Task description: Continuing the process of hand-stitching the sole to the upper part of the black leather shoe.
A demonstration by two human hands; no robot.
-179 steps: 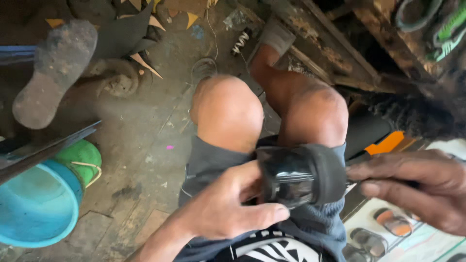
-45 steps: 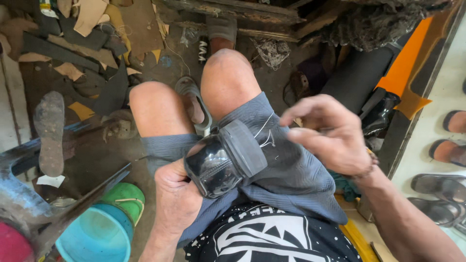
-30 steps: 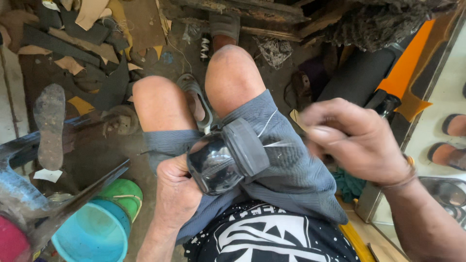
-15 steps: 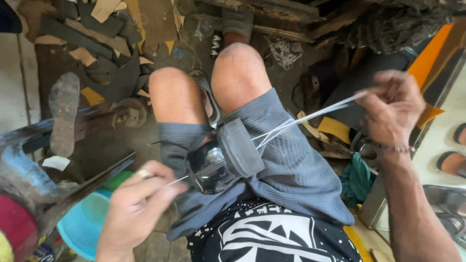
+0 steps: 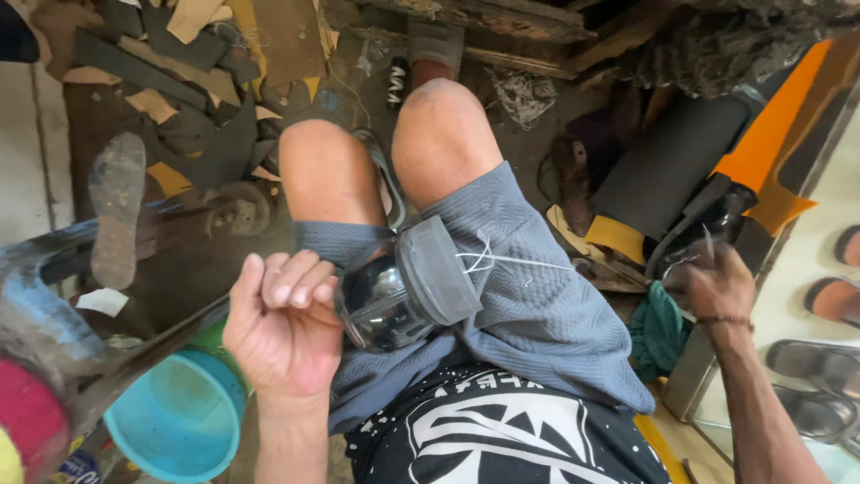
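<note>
Workshop floor: blue bucket (image 5: 179, 421) empty; both hands' fingers clenched on thread (image 5: 515, 262).

Dim, dirty floor (image 5: 224, 269) littered with leather scraps (image 5: 170, 54), perhaps a workshop; pale tiles (image 5: 27, 152) at left.

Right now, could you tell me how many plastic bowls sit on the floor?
2: a blue bowl below the left hand, and a green bowl mostly hidden behind it. Others may be hidden.
</note>
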